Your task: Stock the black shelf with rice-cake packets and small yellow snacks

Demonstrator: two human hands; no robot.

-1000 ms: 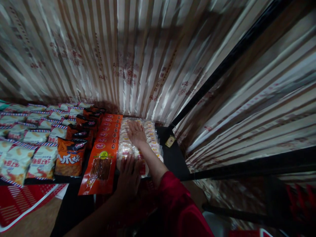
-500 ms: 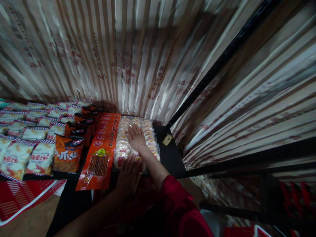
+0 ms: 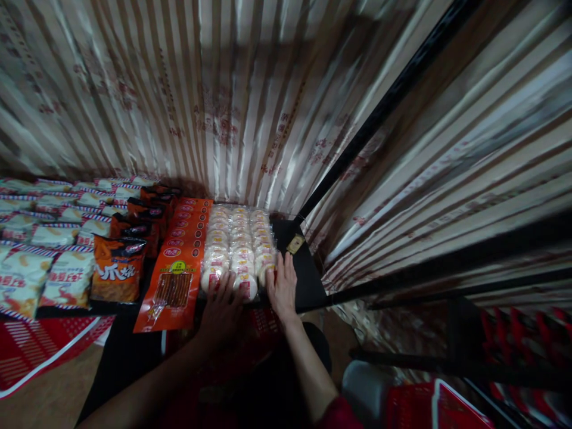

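Three rows of round white snacks in clear wrappers (image 3: pixel 241 250) lie on the black shelf (image 3: pixel 308 285), running from its front edge to the curtain. My left hand (image 3: pixel 220 310) rests with spread fingers against the front of the left and middle rows. At the right row's front corner is my right hand (image 3: pixel 282 286), its fingers stretched forward along the row's outer side. Neither hand is closed round a pack. Overlapping orange packs of brown sticks (image 3: pixel 174 289) lie directly left of the white snacks.
Orange-and-black snack bags (image 3: pixel 117 271) and several rows of white snack bags (image 3: pixel 67 280) fill the left. A small yellowish packet (image 3: pixel 295 243) lies on the shelf's right part. A black pole (image 3: pixel 357 140) slants upward before the striped curtain (image 3: pixel 250 89). Red baskets (image 3: pixel 44 348) stand below.
My right hand has come off the top of the white snacks and moved right and nearer, to their right side. My left hand stays at the front. The view has shifted slightly.
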